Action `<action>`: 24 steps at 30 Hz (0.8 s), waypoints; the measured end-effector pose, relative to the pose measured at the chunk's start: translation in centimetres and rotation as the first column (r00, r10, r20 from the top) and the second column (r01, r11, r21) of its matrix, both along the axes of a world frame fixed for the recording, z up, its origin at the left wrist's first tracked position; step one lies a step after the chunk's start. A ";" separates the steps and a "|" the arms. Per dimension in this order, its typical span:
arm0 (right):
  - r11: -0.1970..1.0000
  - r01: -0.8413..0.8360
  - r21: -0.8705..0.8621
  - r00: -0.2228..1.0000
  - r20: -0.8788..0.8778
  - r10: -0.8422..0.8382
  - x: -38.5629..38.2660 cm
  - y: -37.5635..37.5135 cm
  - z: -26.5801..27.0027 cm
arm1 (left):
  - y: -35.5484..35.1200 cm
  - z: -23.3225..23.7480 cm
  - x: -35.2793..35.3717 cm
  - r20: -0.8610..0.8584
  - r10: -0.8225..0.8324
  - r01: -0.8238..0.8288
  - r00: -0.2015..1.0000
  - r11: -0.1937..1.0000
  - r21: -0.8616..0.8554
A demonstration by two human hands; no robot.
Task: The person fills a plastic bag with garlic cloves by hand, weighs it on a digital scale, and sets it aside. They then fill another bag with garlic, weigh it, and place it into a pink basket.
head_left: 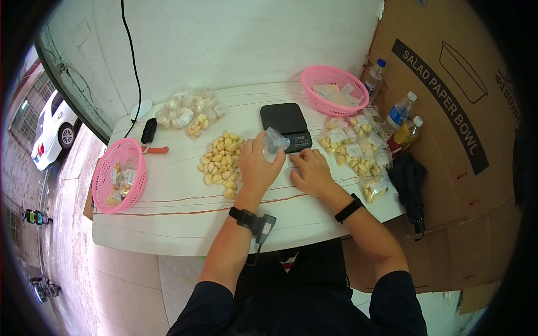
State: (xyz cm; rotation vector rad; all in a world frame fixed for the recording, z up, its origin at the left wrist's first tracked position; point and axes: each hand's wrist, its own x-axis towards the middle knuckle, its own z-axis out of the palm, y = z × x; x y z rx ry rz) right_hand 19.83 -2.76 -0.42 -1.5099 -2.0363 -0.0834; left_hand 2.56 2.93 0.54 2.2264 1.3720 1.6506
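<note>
My left hand (258, 165) is closed on a small clear plastic bag (274, 143), which stands up from the fingers beside the front left corner of a black digital scale (283, 120). My right hand (312, 172) is just in front of the scale's buttons, fingers bent and thumb apart, with nothing visible in it. A loose pile of peeled garlic cloves (222, 161) lies to the left of my left hand. Filled bags of garlic cloves (353, 145) with white labels are heaped to the right of the scale.
A pink basket (315, 99) holding packets stands at the back right; another pink basket (140, 185) is at the left edge. Nearby lie an orange-handled knife (158, 150) and bagged garlic (182, 109). Bottles (399, 112) and a folded dark umbrella (408, 185) line the cardboard box (448, 185).
</note>
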 end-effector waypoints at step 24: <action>0.988 0.080 -0.131 0.993 0.095 -0.068 -1.0 -0.7 0.2 | 0.0 0.0 0.1 0.011 0.000 0.000 1.000 1.000 0.023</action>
